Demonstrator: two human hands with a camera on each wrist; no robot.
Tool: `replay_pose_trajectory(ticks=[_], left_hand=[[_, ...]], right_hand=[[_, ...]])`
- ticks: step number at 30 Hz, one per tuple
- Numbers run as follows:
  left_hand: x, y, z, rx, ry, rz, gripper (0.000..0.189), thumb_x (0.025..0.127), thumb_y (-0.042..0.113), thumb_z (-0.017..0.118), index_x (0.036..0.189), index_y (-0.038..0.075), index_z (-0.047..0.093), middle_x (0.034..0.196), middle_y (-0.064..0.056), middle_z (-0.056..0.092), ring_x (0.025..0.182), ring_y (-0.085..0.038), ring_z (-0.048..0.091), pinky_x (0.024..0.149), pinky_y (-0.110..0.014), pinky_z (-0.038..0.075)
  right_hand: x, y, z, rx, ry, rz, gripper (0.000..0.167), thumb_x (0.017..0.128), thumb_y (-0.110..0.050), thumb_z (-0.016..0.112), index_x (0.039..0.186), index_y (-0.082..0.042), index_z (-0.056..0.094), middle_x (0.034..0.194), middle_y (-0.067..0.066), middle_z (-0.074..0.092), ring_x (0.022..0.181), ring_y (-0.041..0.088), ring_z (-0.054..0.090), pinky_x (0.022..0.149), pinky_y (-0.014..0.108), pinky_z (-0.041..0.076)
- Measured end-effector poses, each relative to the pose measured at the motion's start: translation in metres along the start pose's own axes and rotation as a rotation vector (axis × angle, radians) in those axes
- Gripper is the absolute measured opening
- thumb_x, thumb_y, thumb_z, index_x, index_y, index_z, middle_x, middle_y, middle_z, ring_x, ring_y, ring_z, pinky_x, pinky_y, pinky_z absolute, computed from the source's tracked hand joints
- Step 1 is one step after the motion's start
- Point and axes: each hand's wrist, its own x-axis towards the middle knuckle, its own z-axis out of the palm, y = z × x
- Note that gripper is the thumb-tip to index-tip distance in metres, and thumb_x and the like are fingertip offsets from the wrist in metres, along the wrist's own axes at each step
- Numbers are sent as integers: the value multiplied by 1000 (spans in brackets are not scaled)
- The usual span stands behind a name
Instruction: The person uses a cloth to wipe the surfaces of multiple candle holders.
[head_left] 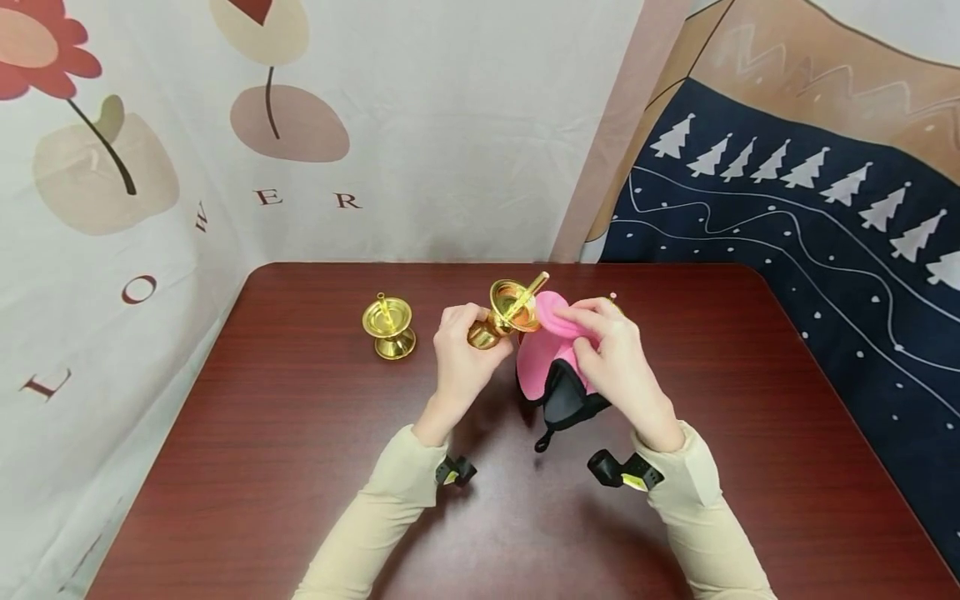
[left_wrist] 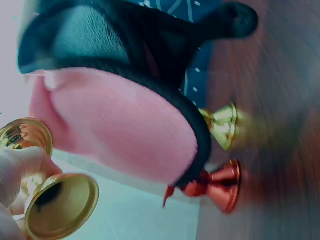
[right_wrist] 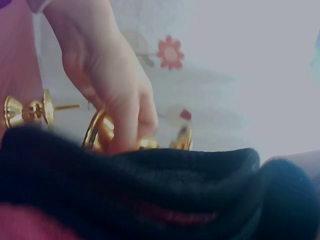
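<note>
My left hand grips a shiny gold lamp stand by its stem. The stand is tilted, its shallow cup facing up and a thin rod leaning out of it. In the left wrist view its round base faces the camera. My right hand pinches a pink cloth mitt with black edging between thumb and fingers. The mitt hangs right beside the gold cup, its black part and small loop pointing down. In the right wrist view the mitt's black edge hides the fingers of the right hand.
A similar gold stand stands upright on the brown table, left of my hands. Behind the mitt, the left wrist view shows a red stand and another gold stand. A printed curtain hangs behind the table's far edge.
</note>
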Motion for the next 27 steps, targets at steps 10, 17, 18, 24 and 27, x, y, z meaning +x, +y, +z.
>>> replay_pose_trajectory(ticks=[10,17,18,24,27], left_hand=[[4,11,-3,-333,-167,-326,26,68,0,78,87,-3,60,84,-15,65,76,-20,58,67,-24,46],[6,16,-7,-266,-248,-341,26,73,8,77,91,-1,61,89,-13,66,79,-21,60,69,-26,48],[6,16,-8,-248,-269,-329,28,73,9,78,93,-1,61,91,-13,66,81,-21,60,70,-27,49],[7,15,-15,-202,-415,-216,43,69,10,79,104,-4,59,100,-15,64,88,-25,57,76,-34,48],[8,13,-18,-210,-471,-181,48,68,10,79,109,-4,58,104,-15,63,92,-25,55,80,-34,46]], right_hand=[[1,13,13,587,-107,471,43,87,5,53,130,2,53,120,23,56,91,17,54,70,19,50],[0,9,18,694,-89,548,45,88,2,52,133,0,49,126,20,54,95,14,55,74,18,50],[0,9,18,718,-83,558,46,88,2,52,134,1,49,125,18,55,95,13,56,74,19,50],[0,11,14,899,-46,605,48,90,2,50,137,4,41,113,0,60,93,11,59,76,20,51],[0,12,12,947,-46,617,48,91,2,49,138,4,39,109,-6,62,95,11,60,78,21,51]])
